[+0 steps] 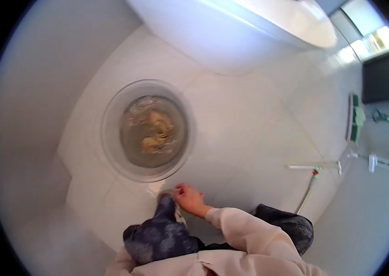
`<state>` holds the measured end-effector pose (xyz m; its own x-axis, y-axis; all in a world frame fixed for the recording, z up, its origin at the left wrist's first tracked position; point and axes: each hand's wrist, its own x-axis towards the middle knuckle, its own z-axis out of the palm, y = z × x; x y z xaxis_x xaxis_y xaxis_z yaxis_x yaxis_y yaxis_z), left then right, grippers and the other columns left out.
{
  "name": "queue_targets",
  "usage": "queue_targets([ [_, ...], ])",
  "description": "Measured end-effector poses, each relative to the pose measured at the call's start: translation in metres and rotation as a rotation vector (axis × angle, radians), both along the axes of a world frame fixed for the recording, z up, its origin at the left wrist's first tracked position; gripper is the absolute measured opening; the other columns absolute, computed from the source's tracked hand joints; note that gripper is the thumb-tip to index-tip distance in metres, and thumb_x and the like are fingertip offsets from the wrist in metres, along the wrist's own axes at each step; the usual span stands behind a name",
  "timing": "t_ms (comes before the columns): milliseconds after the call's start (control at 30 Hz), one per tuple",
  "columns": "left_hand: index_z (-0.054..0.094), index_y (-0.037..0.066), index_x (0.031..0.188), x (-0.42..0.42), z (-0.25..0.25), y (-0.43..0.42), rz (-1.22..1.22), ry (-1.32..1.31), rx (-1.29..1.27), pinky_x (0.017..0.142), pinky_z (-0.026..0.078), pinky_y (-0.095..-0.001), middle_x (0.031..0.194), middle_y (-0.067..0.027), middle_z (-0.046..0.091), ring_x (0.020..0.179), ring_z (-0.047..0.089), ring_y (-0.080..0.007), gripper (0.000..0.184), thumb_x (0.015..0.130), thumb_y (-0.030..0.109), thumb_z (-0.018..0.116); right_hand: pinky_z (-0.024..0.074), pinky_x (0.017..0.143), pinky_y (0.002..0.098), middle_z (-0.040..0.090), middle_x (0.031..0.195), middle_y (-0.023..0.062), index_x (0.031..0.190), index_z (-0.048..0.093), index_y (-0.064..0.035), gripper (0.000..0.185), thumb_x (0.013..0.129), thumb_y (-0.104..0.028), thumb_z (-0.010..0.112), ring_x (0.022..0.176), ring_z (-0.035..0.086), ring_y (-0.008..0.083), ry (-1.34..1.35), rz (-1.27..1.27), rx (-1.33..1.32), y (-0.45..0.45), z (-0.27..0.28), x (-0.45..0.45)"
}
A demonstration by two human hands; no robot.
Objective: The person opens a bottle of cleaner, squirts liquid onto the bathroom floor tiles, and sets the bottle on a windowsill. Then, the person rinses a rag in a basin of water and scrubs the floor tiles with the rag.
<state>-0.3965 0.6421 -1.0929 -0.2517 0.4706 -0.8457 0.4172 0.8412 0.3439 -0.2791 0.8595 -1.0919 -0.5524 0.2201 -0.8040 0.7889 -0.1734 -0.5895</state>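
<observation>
My right hand (190,199) is low in the centre, its fingers curled in, with nothing visible in them. It hovers beside my foot and the dark patterned trouser leg (164,237), just below the rim of a round translucent basin (111,152). Cloudy water (134,147) fills part of the basin, and a crumpled tan thing (157,129), perhaps cloth, lies in it. My left hand is out of sight; only part of that sleeve (121,262) shows at the lower left.
A white bathtub (217,46) stands at the top. Pale tiles (249,124) cover the floor. On the right are a green and white brush head (355,118), a pale T-shaped pole (309,166) and a thin stick (306,198). A grey wall (33,115) is on the left.
</observation>
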Motion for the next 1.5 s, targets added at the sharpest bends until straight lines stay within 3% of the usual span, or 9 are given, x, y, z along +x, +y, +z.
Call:
queue_targets([
  [200, 0.058, 0.005, 0.086, 0.021, -0.013, -0.036, 0.117, 0.016, 0.058, 0.066, 0.047, -0.0284, 0.072, -0.0074, 0.059, 0.071, 0.057, -0.0133, 0.017, 0.084, 0.021, 0.063, 0.0317, 0.091, 0.0535, 0.065, 0.104, 0.0022, 0.110, 0.060, -0.0178, 0.031, 0.081, -0.030, 0.056, 0.104, 0.057, 0.0222, -0.024, 0.079, 0.087, 0.001, -0.008, 0.047],
  [267, 0.058, 0.004, 0.086, 0.020, -0.058, -0.066, 0.412, -0.115, 0.437, 0.066, 0.047, -0.0276, 0.072, -0.0075, 0.059, 0.071, 0.057, -0.0126, 0.017, 0.084, 0.020, 0.063, 0.0301, 0.092, 0.0551, 0.064, 0.105, 0.0035, 0.110, 0.060, -0.0172, 0.033, 0.080, -0.030, 0.057, 0.105, 0.057, 0.0236, -0.095, 0.233, 0.007, -0.022, -0.020, 0.069],
  [367, 0.057, 0.002, 0.084, 0.008, 0.026, 0.105, 0.338, 0.268, 0.447, 0.066, 0.047, -0.0237, 0.074, -0.0015, 0.059, 0.071, 0.057, -0.0085, 0.012, 0.079, 0.005, 0.068, 0.0253, 0.094, 0.0637, 0.063, 0.107, 0.0118, 0.110, 0.060, -0.0131, 0.045, 0.078, -0.044, 0.059, 0.111, 0.054, 0.0315, -0.107, 0.383, 0.034, -0.015, -0.026, 0.078],
  [433, 0.058, 0.004, 0.086, -0.012, 0.013, 0.135, 0.493, -0.411, 0.207, 0.066, 0.047, -0.0225, 0.077, -0.0002, 0.060, 0.071, 0.057, -0.0090, 0.015, 0.077, 0.003, 0.070, 0.0247, 0.093, 0.0665, 0.063, 0.107, 0.0151, 0.110, 0.060, -0.0101, 0.051, 0.079, -0.051, 0.057, 0.111, 0.054, 0.0343, -0.092, 0.359, 0.040, 0.001, -0.013, 0.070],
  [500, 0.058, 0.003, 0.086, 0.002, 0.026, 0.160, 0.433, -0.523, 0.138, 0.066, 0.047, -0.0222, 0.078, 0.0008, 0.058, 0.072, 0.055, -0.0068, 0.016, 0.077, 0.002, 0.071, 0.0244, 0.091, 0.0704, 0.062, 0.109, 0.0203, 0.107, 0.059, -0.0028, 0.065, 0.082, -0.062, 0.048, 0.111, 0.054, 0.0391, -0.134, 0.499, -0.169, 0.001, 0.004, 0.064],
  [733, 0.059, 0.002, 0.094, 0.028, 0.068, 0.155, 0.241, -0.419, 0.017, 0.069, 0.046, -0.0223, 0.079, 0.0007, 0.059, 0.073, 0.055, -0.0079, 0.013, 0.084, 0.009, 0.065, 0.0258, 0.093, 0.0686, 0.061, 0.112, 0.0222, 0.101, 0.063, 0.0014, 0.061, 0.090, -0.054, 0.040, 0.107, 0.055, 0.0431, -0.288, 0.391, -0.171, -0.036, 0.045, 0.082],
  [800, 0.059, 0.002, 0.095, 0.014, 0.063, 0.095, 0.551, -0.169, 0.128, 0.068, 0.046, -0.0234, 0.079, 0.0011, 0.059, 0.074, 0.054, -0.0077, 0.012, 0.086, 0.010, 0.062, 0.0252, 0.094, 0.0685, 0.060, 0.113, 0.0214, 0.103, 0.063, 0.0003, 0.058, 0.090, -0.052, 0.042, 0.109, 0.054, 0.0426, -0.273, 0.438, -0.232, -0.032, 0.050, 0.075],
  [1000, 0.060, 0.002, 0.091, 0.059, 0.104, -0.054, 0.290, -0.028, -0.360, 0.066, 0.047, -0.0254, 0.078, -0.0034, 0.059, 0.074, 0.058, -0.0122, 0.008, 0.087, 0.009, 0.058, 0.0229, 0.098, 0.0667, 0.058, 0.120, 0.0215, 0.110, 0.063, -0.0030, 0.049, 0.081, -0.041, 0.053, 0.117, 0.049, 0.0415, -0.300, 0.540, -0.335, -0.052, 0.046, 0.087],
  [1500, 0.060, 0.002, 0.091, 0.051, 0.095, 0.138, 0.336, -0.390, -0.039, 0.066, 0.047, -0.0259, 0.078, -0.0044, 0.059, 0.073, 0.058, -0.0135, 0.008, 0.087, 0.009, 0.058, 0.0145, 0.101, 0.0699, 0.056, 0.123, 0.0218, 0.111, 0.063, -0.0053, 0.048, 0.076, -0.037, 0.058, 0.119, 0.048, 0.0435, -0.478, 0.442, -0.348, -0.062, 0.038, 0.090],
])
